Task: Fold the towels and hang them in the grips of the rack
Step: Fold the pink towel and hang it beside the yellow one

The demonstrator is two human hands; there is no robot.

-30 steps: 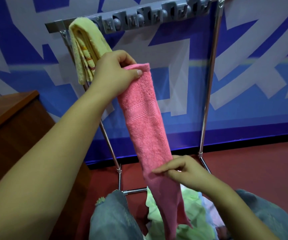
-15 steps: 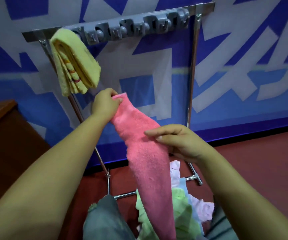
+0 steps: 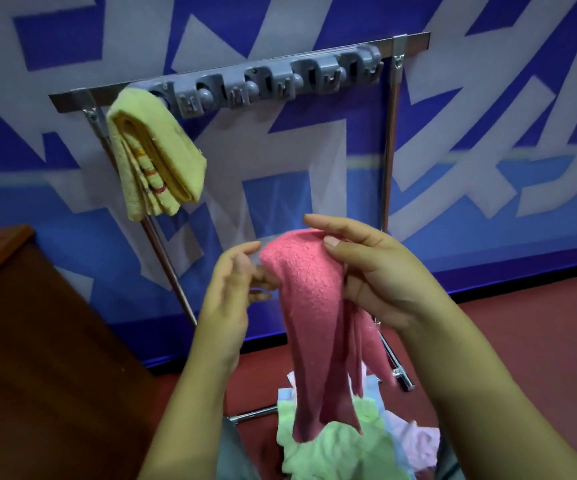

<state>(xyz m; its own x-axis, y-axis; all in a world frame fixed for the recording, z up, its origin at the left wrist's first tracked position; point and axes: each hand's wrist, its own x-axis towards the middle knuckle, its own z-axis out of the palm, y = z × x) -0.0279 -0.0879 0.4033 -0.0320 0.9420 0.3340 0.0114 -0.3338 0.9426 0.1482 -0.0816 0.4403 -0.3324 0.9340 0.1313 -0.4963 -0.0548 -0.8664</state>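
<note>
The pink towel [image 3: 311,306] is folded over in the air, below the gray grip bar [image 3: 262,83] of the rack [image 3: 389,150]. The right hand [image 3: 373,271] holds the folded top, with the thumb in front and the fingers curled behind, pinching the fold. The left hand [image 3: 235,282] is just beside the towel with its fingers spread loose. Its fingertips are at the towel's edge, but it is blurry there, so I cannot tell if they pinch it.

The yellow towel [image 3: 155,157] already hangs from the grip at the left end of the bar. The next grips along the bar look free.

To do this step well, I think the fold should be neat first. The loose ends hang down uneven below the bar, so the left hand could smooth them flat and line them up. Then the right hand should keep the folded top tight and thick, lift it to the free grip just beside the yellow towel, and push the fold in from below until it sticks.

More towels sit in a pile [image 3: 342,448] on the floor under the bar, waiting.
</note>
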